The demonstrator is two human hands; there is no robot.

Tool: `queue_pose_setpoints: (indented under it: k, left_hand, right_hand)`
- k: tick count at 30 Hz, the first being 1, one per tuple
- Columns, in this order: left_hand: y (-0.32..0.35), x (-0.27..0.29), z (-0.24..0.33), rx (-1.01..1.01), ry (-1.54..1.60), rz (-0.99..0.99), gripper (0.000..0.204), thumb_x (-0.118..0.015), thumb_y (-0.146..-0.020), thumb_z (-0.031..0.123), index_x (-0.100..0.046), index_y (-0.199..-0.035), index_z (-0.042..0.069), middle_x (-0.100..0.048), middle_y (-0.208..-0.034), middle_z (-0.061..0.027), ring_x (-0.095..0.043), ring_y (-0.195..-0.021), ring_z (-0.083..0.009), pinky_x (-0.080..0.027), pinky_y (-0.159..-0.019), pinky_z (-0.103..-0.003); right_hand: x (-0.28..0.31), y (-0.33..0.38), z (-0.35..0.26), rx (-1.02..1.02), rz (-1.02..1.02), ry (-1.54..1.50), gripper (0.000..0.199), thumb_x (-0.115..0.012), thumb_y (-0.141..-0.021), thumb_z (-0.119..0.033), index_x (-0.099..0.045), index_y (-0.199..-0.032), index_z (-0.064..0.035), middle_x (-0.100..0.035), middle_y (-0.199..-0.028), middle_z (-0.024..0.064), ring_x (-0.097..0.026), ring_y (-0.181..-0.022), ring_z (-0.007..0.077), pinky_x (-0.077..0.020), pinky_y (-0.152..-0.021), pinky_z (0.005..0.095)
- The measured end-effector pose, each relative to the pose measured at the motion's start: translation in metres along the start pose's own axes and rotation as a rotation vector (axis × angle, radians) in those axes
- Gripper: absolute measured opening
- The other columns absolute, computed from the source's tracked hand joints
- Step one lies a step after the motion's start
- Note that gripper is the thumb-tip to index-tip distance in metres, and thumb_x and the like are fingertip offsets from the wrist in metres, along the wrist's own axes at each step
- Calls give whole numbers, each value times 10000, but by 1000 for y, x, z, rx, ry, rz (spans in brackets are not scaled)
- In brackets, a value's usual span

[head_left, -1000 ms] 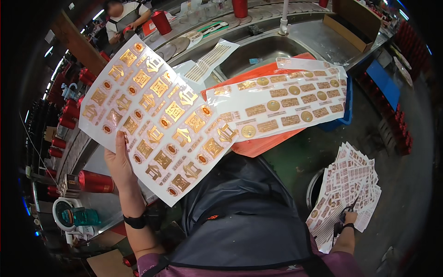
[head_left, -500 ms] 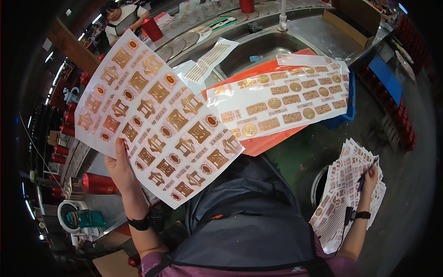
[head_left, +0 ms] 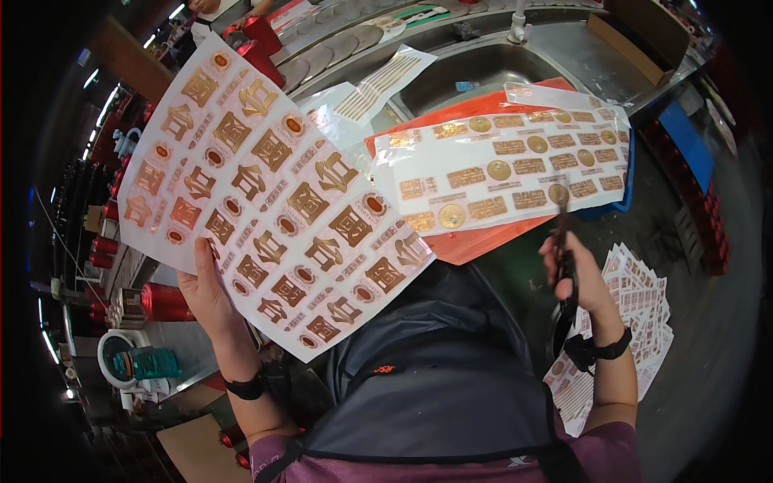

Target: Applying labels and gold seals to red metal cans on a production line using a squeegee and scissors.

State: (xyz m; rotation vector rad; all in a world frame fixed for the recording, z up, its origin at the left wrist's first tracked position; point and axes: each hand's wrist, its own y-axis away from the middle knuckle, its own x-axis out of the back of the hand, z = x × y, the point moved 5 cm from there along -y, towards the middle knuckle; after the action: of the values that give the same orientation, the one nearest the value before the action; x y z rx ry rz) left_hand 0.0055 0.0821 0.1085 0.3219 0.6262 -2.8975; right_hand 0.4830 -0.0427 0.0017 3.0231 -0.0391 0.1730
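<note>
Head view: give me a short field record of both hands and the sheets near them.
left hand: holds up large sticker sheet by its lower edge
right hand: closed on dark scissors, raised toward second sheet
second sheet: gold labels, lying on orange board
sheet stack: fanned on the floor, lower right
lap: grey bag

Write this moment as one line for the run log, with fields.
left hand: holds large sticker sheet up | right hand: grips dark scissors | second sticker sheet: lies on orange board
</note>
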Motion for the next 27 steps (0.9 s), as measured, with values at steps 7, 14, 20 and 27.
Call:
queue_pose_setpoints:
  k: [7,14,20,27]
  left_hand:
    - [-1,-2,-7,1,31,16,299,-555,-973,90,-554,-1245,-33,-636,-1200,-133,-631,-1050,-171,-506,-919,-301]
    - [1,6,-7,-19,7,73,288,-556,-974,92,-561,-1235,-30,-641,-1192,-127,-630,-1045,-164,-504,-916,-292]
    - [2,11,-2,-39,-28,85,290,-550,-977,96,-559,-1237,-33,-637,-1200,-129,-629,-1048,-164,-503,-922,-296]
    - [4,8,-9,-26,-6,107,290,-535,-984,91,-554,-1244,-35,-633,-1209,-136,-626,-1066,-174,-504,-931,-307]
  right_hand:
    - [-61,-3,-24,65,-465,261,640,-913,-538,-443,-611,-955,-62,-424,-660,-13,-415,-592,95,-325,-536,264]
    - [-96,-7,-41,10,-760,-3,455,-834,-736,-301,-583,-1004,-31,-585,-801,23,-574,-711,111,-470,-635,269]
    - [-110,-7,-39,-33,-838,24,346,-776,-806,-252,-580,-986,-31,-609,-844,30,-580,-738,98,-482,-655,265]
    - [-112,-7,-31,-41,-817,22,257,-771,-818,-197,-593,-920,-44,-593,-776,-5,-527,-691,56,-436,-611,238]
